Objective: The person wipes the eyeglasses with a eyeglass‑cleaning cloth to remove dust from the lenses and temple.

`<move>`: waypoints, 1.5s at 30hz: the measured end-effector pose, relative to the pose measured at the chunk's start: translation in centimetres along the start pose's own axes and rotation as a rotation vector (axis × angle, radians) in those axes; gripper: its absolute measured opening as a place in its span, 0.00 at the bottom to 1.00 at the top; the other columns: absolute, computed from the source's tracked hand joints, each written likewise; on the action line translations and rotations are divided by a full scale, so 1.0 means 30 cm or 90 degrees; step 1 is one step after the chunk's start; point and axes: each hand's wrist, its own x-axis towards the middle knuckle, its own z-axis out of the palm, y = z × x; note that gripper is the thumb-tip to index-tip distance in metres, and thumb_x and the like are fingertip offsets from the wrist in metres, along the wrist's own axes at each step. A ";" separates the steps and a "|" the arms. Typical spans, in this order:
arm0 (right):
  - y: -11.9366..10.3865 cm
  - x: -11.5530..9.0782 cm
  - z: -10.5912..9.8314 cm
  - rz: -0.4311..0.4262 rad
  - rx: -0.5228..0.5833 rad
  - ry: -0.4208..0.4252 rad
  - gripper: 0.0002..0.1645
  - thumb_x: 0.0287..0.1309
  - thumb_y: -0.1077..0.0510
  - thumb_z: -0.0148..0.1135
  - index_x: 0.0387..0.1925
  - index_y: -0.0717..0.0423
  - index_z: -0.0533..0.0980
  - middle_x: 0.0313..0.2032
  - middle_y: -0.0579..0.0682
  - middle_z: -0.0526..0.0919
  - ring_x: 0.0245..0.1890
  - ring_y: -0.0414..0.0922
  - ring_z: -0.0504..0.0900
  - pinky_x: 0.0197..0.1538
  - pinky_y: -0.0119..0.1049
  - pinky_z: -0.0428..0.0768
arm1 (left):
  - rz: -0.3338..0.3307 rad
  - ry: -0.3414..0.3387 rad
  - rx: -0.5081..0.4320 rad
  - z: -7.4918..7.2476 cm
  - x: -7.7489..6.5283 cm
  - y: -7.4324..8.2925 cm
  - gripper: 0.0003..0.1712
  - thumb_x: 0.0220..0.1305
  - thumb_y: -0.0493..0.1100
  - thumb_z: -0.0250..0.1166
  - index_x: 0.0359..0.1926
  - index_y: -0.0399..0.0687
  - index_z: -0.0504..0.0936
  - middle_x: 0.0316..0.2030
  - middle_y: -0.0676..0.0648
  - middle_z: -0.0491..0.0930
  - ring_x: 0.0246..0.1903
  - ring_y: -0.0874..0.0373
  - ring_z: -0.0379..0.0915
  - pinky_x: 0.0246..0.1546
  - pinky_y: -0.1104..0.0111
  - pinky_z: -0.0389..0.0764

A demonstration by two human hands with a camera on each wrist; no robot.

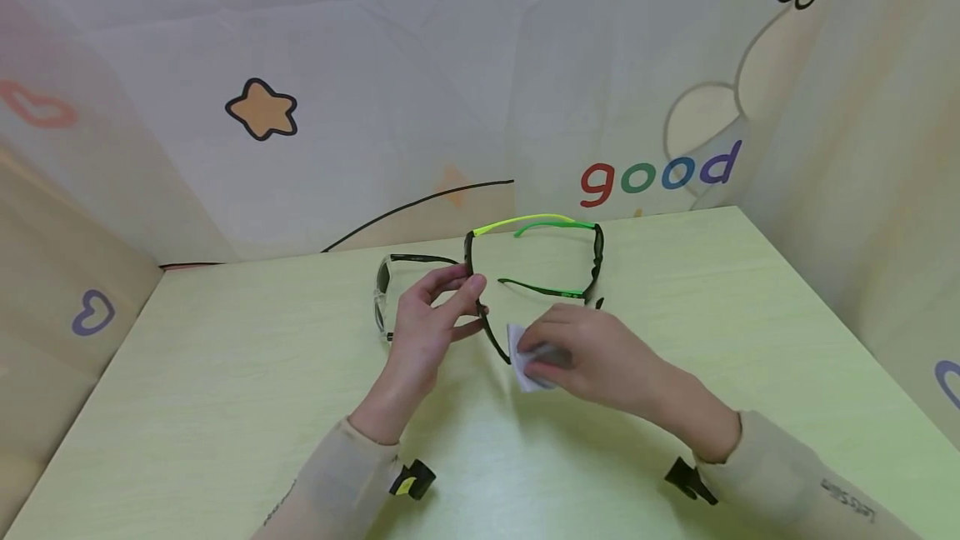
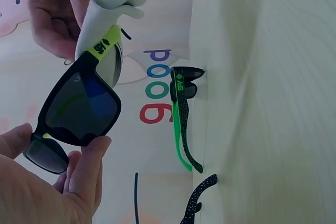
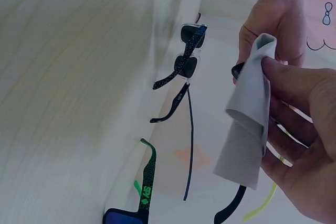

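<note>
My left hand [image 1: 423,327] holds black-framed sunglasses [image 2: 81,111] with yellow-green temples, raised above the table. In the left wrist view the thumb and fingers pinch the frame around one dark lens. My right hand [image 1: 603,357] pinches a folded pale cloth [image 3: 244,103]. The cloth lies against the hinge end of a yellow-green temple in the left wrist view, hiding part of it. Behind the left hand stand sunglasses with a clear frame [image 1: 380,298] and dark temples. Another black pair with green temples [image 1: 597,252] sits beyond the right hand.
A pale green-yellow table [image 1: 225,407] spreads under the hands. Along its back edge hangs a printed curtain [image 1: 420,107] with a star and the word "good". Black clips [image 1: 414,480] show at both cuffs.
</note>
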 end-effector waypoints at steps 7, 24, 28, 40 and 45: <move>-0.003 0.013 0.029 -0.095 -0.108 0.015 0.18 0.50 0.58 0.82 0.43 0.56 0.87 0.39 0.45 0.87 0.41 0.44 0.83 0.46 0.40 0.84 | -0.016 -0.013 -0.003 -0.001 -0.001 0.002 0.25 0.70 0.42 0.70 0.61 0.33 0.76 0.51 0.41 0.77 0.32 0.56 0.82 0.39 0.59 0.89; -0.040 0.017 0.067 -0.162 -0.179 0.100 0.12 0.47 0.61 0.83 0.35 0.55 0.88 0.28 0.44 0.84 0.28 0.41 0.75 0.31 0.30 0.78 | -0.031 -0.063 0.025 -0.005 0.000 0.001 0.25 0.69 0.37 0.70 0.63 0.34 0.75 0.52 0.39 0.78 0.38 0.52 0.84 0.45 0.58 0.87; -0.045 0.015 0.068 -0.158 -0.169 0.104 0.12 0.48 0.60 0.82 0.36 0.56 0.88 0.28 0.43 0.84 0.27 0.40 0.75 0.30 0.28 0.77 | -0.044 -0.068 0.020 -0.013 0.005 0.002 0.23 0.70 0.38 0.68 0.62 0.33 0.76 0.52 0.39 0.77 0.35 0.54 0.82 0.44 0.59 0.88; -0.011 -0.032 0.030 -0.084 -0.125 0.088 0.15 0.46 0.63 0.83 0.39 0.56 0.90 0.32 0.43 0.88 0.32 0.39 0.81 0.33 0.28 0.82 | -0.106 -0.068 0.032 -0.065 0.037 -0.010 0.23 0.71 0.41 0.68 0.61 0.32 0.77 0.47 0.41 0.81 0.35 0.50 0.84 0.42 0.58 0.88; 0.020 -0.059 0.008 -0.058 -0.104 0.100 0.17 0.43 0.67 0.83 0.39 0.56 0.90 0.34 0.43 0.86 0.33 0.39 0.82 0.34 0.29 0.83 | -0.135 -0.063 0.046 -0.086 0.042 -0.007 0.24 0.71 0.43 0.67 0.62 0.34 0.77 0.50 0.40 0.81 0.37 0.48 0.85 0.43 0.59 0.88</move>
